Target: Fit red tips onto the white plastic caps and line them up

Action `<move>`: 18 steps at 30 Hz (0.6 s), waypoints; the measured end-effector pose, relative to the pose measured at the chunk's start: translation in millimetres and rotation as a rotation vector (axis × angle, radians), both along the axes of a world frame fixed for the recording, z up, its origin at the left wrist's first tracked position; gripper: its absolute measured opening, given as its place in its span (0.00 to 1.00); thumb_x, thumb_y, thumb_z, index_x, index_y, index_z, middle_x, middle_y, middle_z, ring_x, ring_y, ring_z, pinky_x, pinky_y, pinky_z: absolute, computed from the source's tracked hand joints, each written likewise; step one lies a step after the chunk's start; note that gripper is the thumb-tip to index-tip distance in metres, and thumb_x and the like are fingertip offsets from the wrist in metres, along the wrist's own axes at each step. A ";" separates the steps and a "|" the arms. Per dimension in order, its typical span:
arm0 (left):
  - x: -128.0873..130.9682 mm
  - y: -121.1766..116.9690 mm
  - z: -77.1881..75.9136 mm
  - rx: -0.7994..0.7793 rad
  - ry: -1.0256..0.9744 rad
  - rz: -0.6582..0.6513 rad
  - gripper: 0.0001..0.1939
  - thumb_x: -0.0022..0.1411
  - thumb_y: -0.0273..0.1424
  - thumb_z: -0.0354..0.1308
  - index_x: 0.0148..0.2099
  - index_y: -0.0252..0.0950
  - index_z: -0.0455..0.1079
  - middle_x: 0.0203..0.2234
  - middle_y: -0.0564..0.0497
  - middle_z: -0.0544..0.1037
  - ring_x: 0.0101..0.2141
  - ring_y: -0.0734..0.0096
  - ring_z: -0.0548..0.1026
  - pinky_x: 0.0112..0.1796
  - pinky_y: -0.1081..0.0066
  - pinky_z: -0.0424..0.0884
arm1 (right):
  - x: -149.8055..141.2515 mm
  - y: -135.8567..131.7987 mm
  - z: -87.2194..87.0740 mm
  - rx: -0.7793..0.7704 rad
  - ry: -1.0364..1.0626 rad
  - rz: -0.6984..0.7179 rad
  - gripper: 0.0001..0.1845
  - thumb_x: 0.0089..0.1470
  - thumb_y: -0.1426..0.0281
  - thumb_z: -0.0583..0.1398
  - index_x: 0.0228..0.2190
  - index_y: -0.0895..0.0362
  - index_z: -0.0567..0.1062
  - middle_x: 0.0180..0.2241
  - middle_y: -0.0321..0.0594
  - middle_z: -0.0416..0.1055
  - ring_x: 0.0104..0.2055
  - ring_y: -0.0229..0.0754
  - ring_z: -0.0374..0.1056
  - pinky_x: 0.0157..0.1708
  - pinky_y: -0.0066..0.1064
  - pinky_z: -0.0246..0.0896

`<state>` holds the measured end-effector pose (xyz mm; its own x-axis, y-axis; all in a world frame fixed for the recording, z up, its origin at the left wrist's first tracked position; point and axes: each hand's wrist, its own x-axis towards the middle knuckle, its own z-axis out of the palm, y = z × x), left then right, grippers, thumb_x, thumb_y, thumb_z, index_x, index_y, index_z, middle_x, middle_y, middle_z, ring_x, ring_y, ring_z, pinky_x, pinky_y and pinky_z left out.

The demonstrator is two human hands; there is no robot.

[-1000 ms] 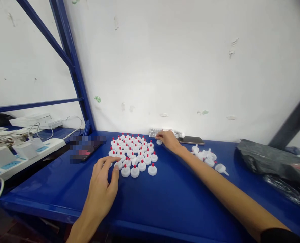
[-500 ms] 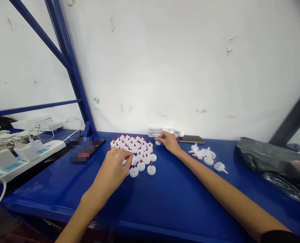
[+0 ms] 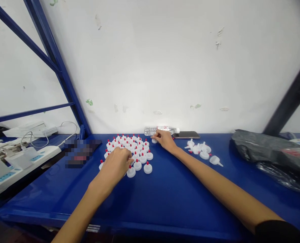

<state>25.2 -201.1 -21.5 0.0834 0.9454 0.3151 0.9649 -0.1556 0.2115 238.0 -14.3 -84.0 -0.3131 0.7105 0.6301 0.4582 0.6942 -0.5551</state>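
Many white nozzle caps (image 3: 147, 168) with small red tips stand upright in a cluster on the blue table. My left hand (image 3: 117, 163) is over the front left of this cluster, with thumb and fingers pinched together; what they hold is hidden behind the hand. Farther back, my right hand (image 3: 165, 139) has its fingertips closed on the top of a white nozzle cap (image 3: 154, 141), which rests at the cluster's right edge. To the right lies a loose pile of white nozzle caps (image 3: 204, 155), with several small red tips among them.
Against the wall lie a clear plastic bottle (image 3: 150, 131) and a dark phone (image 3: 187, 135). A dark plastic bag (image 3: 268, 152) occupies the right side. At left are a blurred-out flat device (image 3: 95, 145) and a white power strip (image 3: 45, 156) with chargers. A blue metal frame (image 3: 66, 87) rises behind them.
The view has shifted slightly to the right. My left hand stays low over the cluster's front left with its pinch closed. My right hand keeps its fingers on the cap at the edge.
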 end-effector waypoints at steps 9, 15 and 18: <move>-7.9 4.1 -10.8 -0.089 0.069 -0.053 0.07 0.57 0.25 0.62 0.36 0.40 0.80 0.35 0.45 0.83 0.38 0.56 0.79 0.37 0.65 0.69 | 0.0 -2.4 0.1 0.002 -0.023 -0.008 0.16 0.61 0.62 0.63 0.24 0.55 0.73 0.27 0.37 0.79 0.28 0.41 0.71 0.33 0.30 0.61; -14.4 -12.5 1.0 -0.064 0.033 -0.091 0.09 0.61 0.28 0.57 0.35 0.42 0.80 0.35 0.48 0.84 0.37 0.58 0.79 0.38 0.65 0.69 | 0.5 -5.2 0.8 -0.012 -0.035 -0.037 0.15 0.61 0.62 0.63 0.25 0.55 0.73 0.28 0.37 0.79 0.30 0.42 0.72 0.33 0.30 0.61; -19.7 -34.8 10.6 0.105 -0.037 -0.018 0.11 0.63 0.34 0.55 0.36 0.43 0.80 0.33 0.51 0.84 0.35 0.60 0.79 0.37 0.66 0.70 | 0.5 -8.4 2.9 -0.031 -0.034 -0.076 0.15 0.61 0.61 0.63 0.25 0.54 0.74 0.28 0.38 0.78 0.31 0.44 0.72 0.34 0.31 0.60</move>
<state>5.5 -235.9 -10.9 0.0865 0.9053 0.4159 0.9535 -0.1962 0.2288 238.5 -22.8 -81.1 -0.2781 0.7521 0.5974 0.5281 0.6393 -0.5590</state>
